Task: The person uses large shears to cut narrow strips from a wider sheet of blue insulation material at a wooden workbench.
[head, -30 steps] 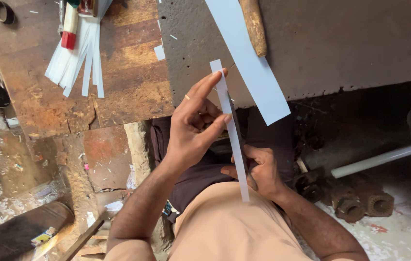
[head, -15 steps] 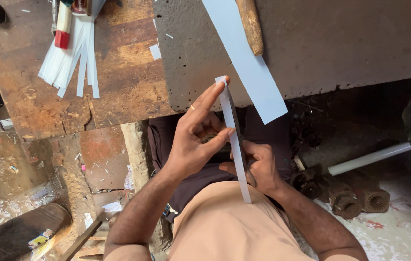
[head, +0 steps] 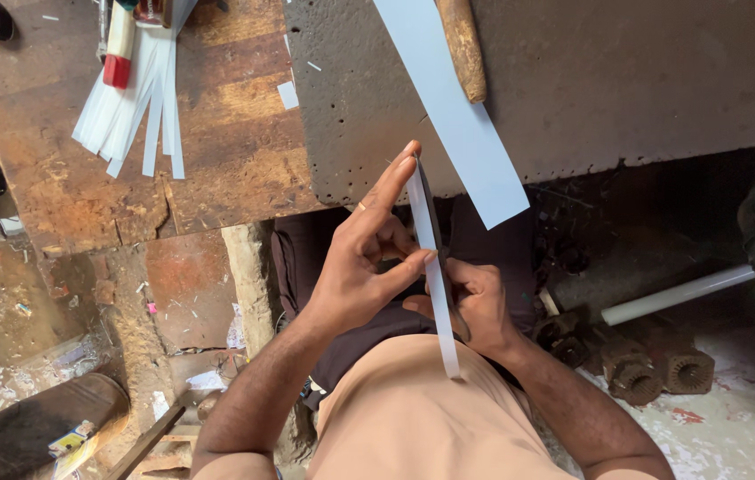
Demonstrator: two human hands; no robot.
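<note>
- Hands meet in front of the person's lap, both on one narrow white paper strip (head: pixel 431 267) that stands nearly on edge and runs from the fingertip height down to the peach-coloured shirt (head: pixel 413 418).
- Left hand (head: pixel 361 267) has its grip closed on the strip: the thumb presses the strip's middle from the near side, while the extended index finger lies along its upper part up to the top end.
- Right hand (head: pixel 475 302) sits just behind and below, fingers curled round the lower half of the same strip, so its grip is closed on it too; the exact finger contact is partly hidden by the strip and the left thumb.
- Strip's bottom end hangs free past the right hand, over the shirt.
- Beyond the hands lies a wide pale-blue paper band (head: pixel 453 107), laid diagonally across a rough grey stone slab (head: pixel 617 80), its lower corner jutting over the slab's edge, close to the strip's top but apart from it.
- Beside the band on the slab rests a brown wooden handle (head: pixel 463 44), touching the band's edge.
- On the worn wooden desk (head: pixel 217 169) to the left is a fanned bundle of cut white strips (head: pixel 133 107), with a red-and-white tube (head: pixel 118 44) lying on top.
- A white plastic pipe (head: pixel 675 293) lies on the floor at the right.
</note>
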